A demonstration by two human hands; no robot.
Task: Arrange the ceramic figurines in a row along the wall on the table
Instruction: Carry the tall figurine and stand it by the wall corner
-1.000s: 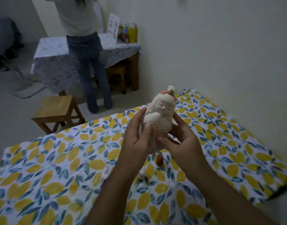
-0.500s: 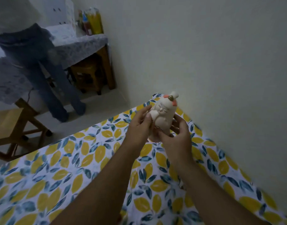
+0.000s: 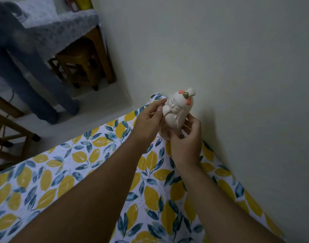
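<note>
The white ceramic figurine [image 3: 178, 111] is at the far right corner of the counter [image 3: 90, 165], just beside the wall [image 3: 237, 85]. Its long axis runs nearly upright, head tipped slightly right toward the wall. Both hands pinch it: the left hand [image 3: 148, 120] with fingertips on its left side near the head, the right hand [image 3: 187, 142] cupping its lower body from the near right. Whether its base touches the cloth is hidden.
</note>
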